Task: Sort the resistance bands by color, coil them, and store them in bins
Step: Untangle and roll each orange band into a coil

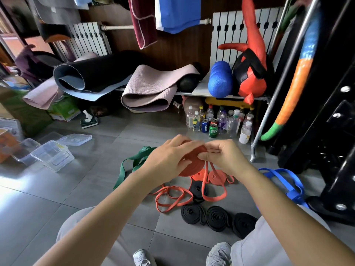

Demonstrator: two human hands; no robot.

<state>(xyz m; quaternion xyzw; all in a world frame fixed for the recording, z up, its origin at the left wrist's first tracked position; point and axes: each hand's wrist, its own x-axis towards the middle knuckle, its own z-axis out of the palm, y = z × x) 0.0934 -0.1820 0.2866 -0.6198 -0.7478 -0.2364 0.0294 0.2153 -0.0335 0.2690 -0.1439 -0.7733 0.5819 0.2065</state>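
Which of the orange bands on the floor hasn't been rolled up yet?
The loose orange band, sprawled in open loops beside the black coil. The two orange coils behind it are wound into flat spirals.

Grey tiled floor (76,189). Middle: black coiled bands (217,217), orange coils (217,176), loose orange band (172,198). Green band (134,162) beyond, blue band (284,181) right. Clear bins (51,154) left; bottles (222,118), cans (212,129) far side.

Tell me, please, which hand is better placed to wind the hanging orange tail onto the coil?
The right, probably: the right hand pinches the band beside the orange coil, where the loose tail drops, while the left hand holds the coil steady.
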